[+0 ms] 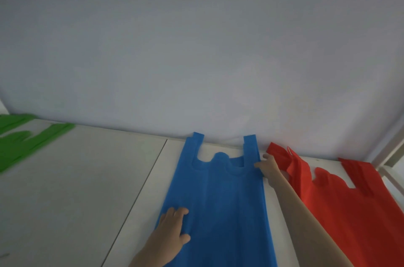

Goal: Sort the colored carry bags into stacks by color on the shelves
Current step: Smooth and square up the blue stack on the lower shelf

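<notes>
Blue bag (220, 205): laid flat on the white shelf (87, 179), handles toward the back edge, both handle tips touching the grey wall (196, 48). Its lower end is cut off by the frame's bottom edge. No print or label is seen on it.

Left hand (172, 226): laid flat on the blue bag's left edge near the shelf's front, fingers straight and close together, thumb spread to the right. The forearm is cut off at the bottom of the frame.

Right hand (270, 169): placed at the blue bag's right edge, just below the right handle. The thumb is pressed on the fabric; whether the fingers are curled under the edge cannot be told, as they are partly hidden and blurred.

Red bag (341, 201): laid on the shelf to the right of the blue bag, near but apart. Its left handle is crumpled and partly hidden behind the right hand; its lower part is cut off at the frame's right and bottom edges. No writing is visible.

Green bags (24, 140): laid at the shelf's back left corner, heavily blurred and cut off at the left edge; their count cannot be told.
</notes>
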A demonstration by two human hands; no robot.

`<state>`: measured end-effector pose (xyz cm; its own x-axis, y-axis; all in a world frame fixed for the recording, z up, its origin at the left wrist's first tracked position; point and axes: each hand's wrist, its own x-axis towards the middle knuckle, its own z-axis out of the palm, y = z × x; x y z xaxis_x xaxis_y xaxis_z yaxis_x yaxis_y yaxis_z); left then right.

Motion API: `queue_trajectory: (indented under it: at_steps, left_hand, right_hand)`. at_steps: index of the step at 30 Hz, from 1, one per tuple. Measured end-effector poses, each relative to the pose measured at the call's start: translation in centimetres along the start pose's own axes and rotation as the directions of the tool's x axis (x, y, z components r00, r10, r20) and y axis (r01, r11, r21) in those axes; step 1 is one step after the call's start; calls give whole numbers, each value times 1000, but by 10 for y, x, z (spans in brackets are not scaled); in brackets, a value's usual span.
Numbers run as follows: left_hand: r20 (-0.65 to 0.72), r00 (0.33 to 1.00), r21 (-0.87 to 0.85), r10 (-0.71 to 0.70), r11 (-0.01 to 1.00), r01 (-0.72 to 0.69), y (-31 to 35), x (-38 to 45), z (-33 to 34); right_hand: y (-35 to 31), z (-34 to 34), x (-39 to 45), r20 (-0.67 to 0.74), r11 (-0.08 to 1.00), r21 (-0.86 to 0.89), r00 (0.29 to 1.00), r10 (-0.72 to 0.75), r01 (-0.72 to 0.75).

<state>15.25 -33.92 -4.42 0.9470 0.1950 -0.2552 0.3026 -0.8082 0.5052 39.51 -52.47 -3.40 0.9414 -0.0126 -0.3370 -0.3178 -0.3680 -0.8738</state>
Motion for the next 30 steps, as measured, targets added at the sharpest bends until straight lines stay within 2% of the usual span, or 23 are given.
queue_trajectory:
  at_steps: [5, 9, 15, 17, 21, 24, 26, 28, 30]
  left_hand:
    - [-91, 994, -17, -57, 998, 55, -3, 4, -4]
    - [-93, 993, 5, -70, 997, 71, -2, 4, -1]
    - [-85, 995, -4, -49, 999, 49, -4, 4, -1]
    - [-84, 995, -10, -47, 999, 46, -6, 3, -1]
    - [-79, 996, 6, -38, 999, 39, -6, 3, -2]
    - [-69, 997, -6, -36, 999, 36, -7, 2, -3]
    - [-68, 997, -17, -36, 999, 35, -8, 3, -3]
    - [-71, 997, -26, -37, 999, 35, -8, 3, -2]
    - [-71, 997, -29, -39, 999, 37, -8, 3, -2]
  right_hand:
    - [2, -3, 2, -24, 991, -133, 999, 28, -31]
    - [2, -1, 0, -20, 977, -196, 996, 83, -85]
    - [-8, 6, -5, 107, 977, -136, 978, 181, -166]
    - [-11, 6, -8, 132, 983, -75, 975, 179, -170]
    - [-19, 5, -5, 190, 957, 260, 979, 77, -125]
    - [-28, 0, -5, 108, 883, 469, 993, -54, -3]
    - [-31, -4, -3, 69, 848, 528, 992, -107, 55]
    - [-31, -5, -5, 46, 881, 464, 992, -121, 86]
    - [-27, -6, 0, 27, 960, 280, 999, -32, 23]
